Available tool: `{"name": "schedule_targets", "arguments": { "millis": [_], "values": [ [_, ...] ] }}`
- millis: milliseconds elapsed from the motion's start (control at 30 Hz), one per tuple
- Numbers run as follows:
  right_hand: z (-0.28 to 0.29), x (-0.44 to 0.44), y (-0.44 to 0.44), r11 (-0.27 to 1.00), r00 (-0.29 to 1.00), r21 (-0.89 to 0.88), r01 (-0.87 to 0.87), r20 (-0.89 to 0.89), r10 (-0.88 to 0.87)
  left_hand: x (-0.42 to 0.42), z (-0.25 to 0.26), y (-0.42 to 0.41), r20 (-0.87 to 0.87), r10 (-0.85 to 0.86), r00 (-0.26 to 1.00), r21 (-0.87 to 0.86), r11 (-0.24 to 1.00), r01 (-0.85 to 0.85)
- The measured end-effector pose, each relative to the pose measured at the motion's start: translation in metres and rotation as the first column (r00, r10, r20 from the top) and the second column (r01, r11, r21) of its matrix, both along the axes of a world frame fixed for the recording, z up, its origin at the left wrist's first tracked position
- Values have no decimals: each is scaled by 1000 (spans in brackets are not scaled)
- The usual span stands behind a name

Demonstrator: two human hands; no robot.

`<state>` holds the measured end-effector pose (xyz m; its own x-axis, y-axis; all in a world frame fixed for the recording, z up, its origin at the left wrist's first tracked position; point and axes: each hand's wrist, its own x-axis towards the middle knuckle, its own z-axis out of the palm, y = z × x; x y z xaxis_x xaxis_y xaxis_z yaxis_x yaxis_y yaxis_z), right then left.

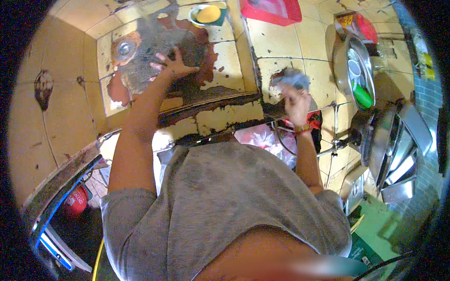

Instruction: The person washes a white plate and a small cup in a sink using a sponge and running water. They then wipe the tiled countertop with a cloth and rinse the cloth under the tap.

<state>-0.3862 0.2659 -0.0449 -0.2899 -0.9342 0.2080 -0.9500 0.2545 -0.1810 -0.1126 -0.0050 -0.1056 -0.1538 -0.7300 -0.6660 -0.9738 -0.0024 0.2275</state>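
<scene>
My left hand (174, 66) is held over a yellow-tiled basin (228, 56), fingers spread and nothing in them. Below it, murky dark water (151, 42) with reddish-brown edges covers much of the basin floor, around a round metal drain (124, 50). On the tiled ledge to the right, my right hand (298, 105) has its fingers bent at a blurred blue-grey wad (297, 78). Motion blur hides whether they grip it. Dark wet grime surrounds the wad.
A bowl with a yellow round thing (209, 14) sits at the basin's far side. Beyond the ledge is a red plastic tub (272, 12). A metal basin (342, 70) at right holds cups and a green item (362, 95). Metal trays (404, 158) stand lower right; plastic bags (267, 140) lie below.
</scene>
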Motion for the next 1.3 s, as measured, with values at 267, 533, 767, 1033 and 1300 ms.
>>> {"name": "schedule_targets", "arguments": {
  "millis": [267,533,767,1033,1300],
  "values": [
    [-18,187,-62,672,299,-244,-699,754,585,37,-37,-97,-536,-678,503,-291,707,644],
    [4,347,-120,550,514,-113,-828,240,824,81,24,-64,-394,-668,631,-364,744,560],
    [6,200,-78,677,643,-42,-734,278,714,138,81,-45,47,-654,755,-287,715,637],
    [27,173,-52,634,575,-133,-762,310,757,66,62,-58,-101,-721,686,-408,659,632],
    [-19,203,-38,598,544,-103,-795,316,777,13,43,-66,-292,-708,643,-481,690,541]
  ]
}}
